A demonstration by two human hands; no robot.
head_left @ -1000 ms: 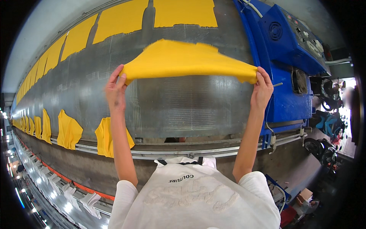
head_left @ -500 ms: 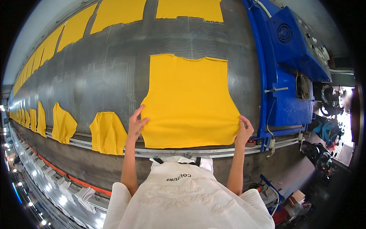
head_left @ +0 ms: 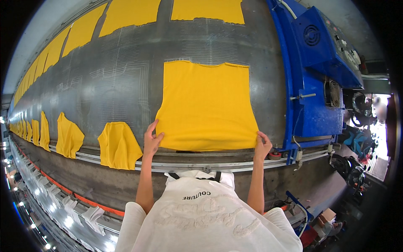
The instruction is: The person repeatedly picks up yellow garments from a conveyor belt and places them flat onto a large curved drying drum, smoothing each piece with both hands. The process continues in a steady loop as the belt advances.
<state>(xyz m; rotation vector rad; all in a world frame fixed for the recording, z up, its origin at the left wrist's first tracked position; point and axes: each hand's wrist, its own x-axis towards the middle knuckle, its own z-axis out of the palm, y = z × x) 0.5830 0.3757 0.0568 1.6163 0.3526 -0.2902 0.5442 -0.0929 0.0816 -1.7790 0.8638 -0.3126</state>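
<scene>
A yellow cut fabric panel (head_left: pixel 205 101) lies before me on the long dark tabletop, its far part flat and its near edge bent in a shallow curve. My left hand (head_left: pixel 152 137) is closed on the panel's left side near the front corner, with thumb and forefinger at the cloth. At the right front corner, my right hand (head_left: pixel 262 145) pinches the cloth between thumb and fingers. Parts of the fingers on both hands are hidden under or behind the fabric. Left of my left hand, a crumpled yellow fabric piece (head_left: pixel 119 145) drapes over the table's front edge.
Several yellow panels (head_left: pixel 128 17) lie along the far side of the dark tabletop (head_left: pixel 100 84). More yellow pieces (head_left: pixel 69 136) hang over the front edge to the left. A blue machine (head_left: pixel 312 75) with a fan and knobs stands at the right, above a metal rail (head_left: pixel 193 167).
The panel's near edge has drawn away from me, showing more of the rail strip. My right hand has shifted left with its corner and slightly nearer; my left hand has barely moved.
</scene>
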